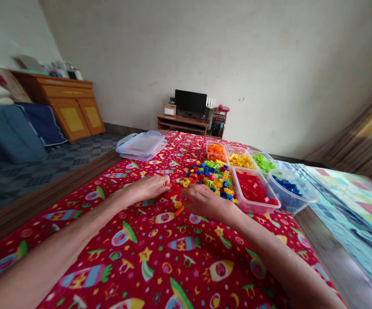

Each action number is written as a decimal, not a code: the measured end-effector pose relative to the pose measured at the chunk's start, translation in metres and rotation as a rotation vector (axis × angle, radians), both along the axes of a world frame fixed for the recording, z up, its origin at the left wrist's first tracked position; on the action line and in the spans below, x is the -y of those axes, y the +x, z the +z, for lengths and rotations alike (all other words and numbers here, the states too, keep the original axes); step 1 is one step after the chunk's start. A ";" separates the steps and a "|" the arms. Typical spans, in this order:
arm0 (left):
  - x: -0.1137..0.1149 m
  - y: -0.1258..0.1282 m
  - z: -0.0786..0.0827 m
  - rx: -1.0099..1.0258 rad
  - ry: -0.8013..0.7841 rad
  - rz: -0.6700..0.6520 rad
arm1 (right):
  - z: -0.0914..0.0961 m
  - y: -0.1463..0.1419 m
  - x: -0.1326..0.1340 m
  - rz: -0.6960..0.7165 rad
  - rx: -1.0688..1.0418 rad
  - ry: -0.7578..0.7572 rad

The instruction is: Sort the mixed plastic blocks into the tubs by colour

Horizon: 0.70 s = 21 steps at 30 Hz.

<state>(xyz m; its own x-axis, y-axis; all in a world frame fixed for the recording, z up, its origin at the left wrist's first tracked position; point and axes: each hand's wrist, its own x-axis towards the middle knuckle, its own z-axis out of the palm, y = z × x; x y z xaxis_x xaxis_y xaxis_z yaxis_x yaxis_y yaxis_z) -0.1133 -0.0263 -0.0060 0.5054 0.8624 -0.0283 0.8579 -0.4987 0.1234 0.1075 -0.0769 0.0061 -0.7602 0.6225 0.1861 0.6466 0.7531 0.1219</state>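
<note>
Holds the left hand [156, 185] low over the red patterned cloth [181, 264], curled in narrow, with a bit of orange and red at the fingertips; impossible to make out whether gripped or only touched. Holds the right hand [202, 198] just beside, bent palm-down at the near left edge of the loose brick pile [216, 182]; cannot tell from the back of the hand whether wide, narrow or around a piece. Shows between the two hands, on the cloth, a yellow wheel-like piece [178, 205] and an orange piece [179, 211].

Spreads the mixed pile of blue, yellow, green and red bricks right up to the clear containers. Has red bricks in the near box [259, 209], blue in the round tub [306, 201] to the right; behind these, orange bricks [216, 149], yellow bricks [240, 160] and green bricks [263, 162], each in separate containers. Stacks clear lids [142, 143] at the far left of the cloth. Farther off, against the wall, sets a dark monitor [190, 101] on a low desk [184, 122].
</note>
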 end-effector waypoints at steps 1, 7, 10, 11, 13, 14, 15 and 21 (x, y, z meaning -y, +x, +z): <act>0.000 0.001 0.000 0.005 0.017 0.007 | 0.002 -0.002 0.002 0.011 -0.004 -0.030; 0.001 0.010 0.001 0.113 0.102 0.034 | -0.002 -0.009 0.019 0.134 0.059 -0.060; 0.005 0.013 0.005 0.142 0.106 0.007 | -0.009 -0.009 0.019 0.134 0.073 -0.025; 0.006 0.013 0.006 0.132 0.103 -0.013 | -0.009 -0.008 0.018 0.125 0.083 -0.031; 0.011 0.014 0.010 0.076 0.056 -0.061 | -0.008 -0.005 0.013 0.093 0.099 -0.035; 0.014 0.015 0.011 0.039 0.010 -0.082 | -0.007 -0.003 0.011 0.077 0.103 -0.031; 0.017 0.015 0.013 0.006 -0.038 -0.096 | -0.005 -0.001 0.008 0.060 0.102 -0.021; 0.033 0.022 0.020 -0.049 -0.184 -0.112 | -0.007 0.011 -0.008 -0.015 -0.049 0.044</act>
<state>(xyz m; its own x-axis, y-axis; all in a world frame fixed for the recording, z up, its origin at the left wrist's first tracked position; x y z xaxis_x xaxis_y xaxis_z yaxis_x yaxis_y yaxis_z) -0.0916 -0.0595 0.0142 0.5920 0.7789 -0.2069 0.8056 -0.5642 0.1808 0.1183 -0.0686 -0.0007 -0.7403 0.6239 0.2504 0.6635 0.7380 0.1230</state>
